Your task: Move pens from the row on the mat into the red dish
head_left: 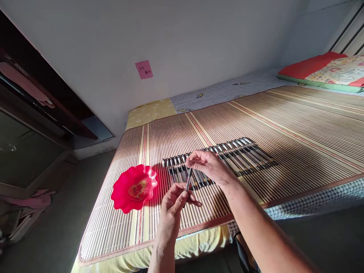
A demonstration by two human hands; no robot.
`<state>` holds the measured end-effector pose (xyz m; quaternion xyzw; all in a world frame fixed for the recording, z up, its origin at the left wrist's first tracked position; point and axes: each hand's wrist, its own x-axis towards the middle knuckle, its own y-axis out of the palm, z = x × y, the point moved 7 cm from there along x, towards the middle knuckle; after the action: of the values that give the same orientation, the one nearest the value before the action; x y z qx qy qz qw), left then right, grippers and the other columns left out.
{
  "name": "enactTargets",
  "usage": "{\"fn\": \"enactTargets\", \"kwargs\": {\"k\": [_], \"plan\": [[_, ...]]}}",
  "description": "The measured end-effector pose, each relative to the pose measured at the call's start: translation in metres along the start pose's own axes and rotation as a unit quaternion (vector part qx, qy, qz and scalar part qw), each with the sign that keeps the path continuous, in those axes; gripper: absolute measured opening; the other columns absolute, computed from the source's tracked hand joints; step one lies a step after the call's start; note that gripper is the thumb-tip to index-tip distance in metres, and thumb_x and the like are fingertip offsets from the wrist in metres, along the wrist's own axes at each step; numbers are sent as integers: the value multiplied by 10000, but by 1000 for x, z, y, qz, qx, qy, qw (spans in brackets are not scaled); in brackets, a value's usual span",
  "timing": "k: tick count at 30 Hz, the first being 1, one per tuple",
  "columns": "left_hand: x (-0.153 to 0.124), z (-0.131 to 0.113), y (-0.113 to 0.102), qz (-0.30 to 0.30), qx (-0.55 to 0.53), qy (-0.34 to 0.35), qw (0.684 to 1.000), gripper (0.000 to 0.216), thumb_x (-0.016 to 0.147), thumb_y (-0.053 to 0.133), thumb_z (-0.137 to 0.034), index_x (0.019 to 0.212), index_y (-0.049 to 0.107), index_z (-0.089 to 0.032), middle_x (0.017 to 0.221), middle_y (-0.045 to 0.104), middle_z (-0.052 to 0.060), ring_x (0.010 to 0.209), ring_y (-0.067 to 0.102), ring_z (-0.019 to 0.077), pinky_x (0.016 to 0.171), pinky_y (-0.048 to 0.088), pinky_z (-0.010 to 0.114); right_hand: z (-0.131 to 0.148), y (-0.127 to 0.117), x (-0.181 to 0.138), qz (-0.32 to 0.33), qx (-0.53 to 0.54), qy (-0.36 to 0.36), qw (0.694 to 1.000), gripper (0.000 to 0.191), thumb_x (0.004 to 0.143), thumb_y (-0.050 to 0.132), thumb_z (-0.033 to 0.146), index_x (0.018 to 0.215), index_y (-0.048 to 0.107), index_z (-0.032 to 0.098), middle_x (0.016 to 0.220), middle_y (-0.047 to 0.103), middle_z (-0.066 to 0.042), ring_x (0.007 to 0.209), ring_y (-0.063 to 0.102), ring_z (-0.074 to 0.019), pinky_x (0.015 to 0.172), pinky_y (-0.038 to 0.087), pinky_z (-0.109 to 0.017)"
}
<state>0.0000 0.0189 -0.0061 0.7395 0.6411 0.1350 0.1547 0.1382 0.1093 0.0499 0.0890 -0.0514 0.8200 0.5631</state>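
Note:
My left hand (176, 201) pinches the lower end of a dark pen (188, 181) and holds it upright over the bamboo mat (298, 129). My right hand (209, 166) grips the top end of the same pen with closed fingers. Just behind both hands lies a long row of several similar dark pens (244, 153), side by side on the mat. A red scalloped plate (133, 187) with a heart design sits on the mat to the left of my left hand.
The mat covers a bed with a yellow sheet (150, 112) and a checked cloth (318, 201) at its near edge. A red and floral pillow (327, 70) lies at the far right. A pink note (143, 69) is stuck on the white wall. Dark furniture stands at the left.

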Motion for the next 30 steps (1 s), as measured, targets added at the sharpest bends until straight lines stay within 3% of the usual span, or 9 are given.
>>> {"fn": "enactTargets", "kwargs": {"k": [4,8,13,18,21,26,30], "plan": [[0,-1,1,-1,-9,-3,1000,222,938,757,-364,1003,689,-163,771,703,16,661,729,192,769,583,355,6,4,-4,37,23,-10,999,402,965,625,602,933,772,229,1027,775,-74,1011,682,-204,949,503,-353],[0,-2,2,4,-13,-4,1000,213,952,744,-361,1001,683,-163,767,713,17,666,732,191,778,577,353,3,6,-4,59,41,-2,997,322,888,751,547,932,784,230,1007,778,-63,989,674,-205,984,497,-371],[-1,-1,2,9,22,14,1000,255,929,777,-384,1018,677,-167,833,771,61,784,755,223,816,574,359,-5,3,0,25,20,23,999,406,777,843,600,793,708,218,791,685,-16,789,598,-171,846,499,-349],[-2,-1,1,10,29,22,999,237,953,749,-381,1030,663,-174,865,794,83,812,740,219,842,553,359,0,5,-3,43,24,9,999,363,932,681,573,946,764,220,1003,752,-68,974,658,-198,937,509,-366],[-3,-1,1,16,31,16,999,237,960,740,-385,1040,655,-179,868,798,78,774,733,200,810,540,335,-1,8,-4,67,39,13,997,283,901,732,503,921,767,223,993,759,-66,994,666,-198,959,511,-367],[-4,3,1,7,85,-11,996,319,930,775,-409,1096,693,-149,904,807,99,740,715,164,741,523,285,-5,8,-2,65,3,9,998,237,860,747,446,853,730,209,834,689,-20,821,605,-159,823,488,-330],[-6,10,-5,-38,84,-18,996,311,855,839,-394,958,654,-166,855,790,82,722,708,171,748,549,307,-4,9,-1,49,-34,-11,998,256,852,732,445,791,679,202,741,591,15,705,504,-130,688,410,-314]]}}
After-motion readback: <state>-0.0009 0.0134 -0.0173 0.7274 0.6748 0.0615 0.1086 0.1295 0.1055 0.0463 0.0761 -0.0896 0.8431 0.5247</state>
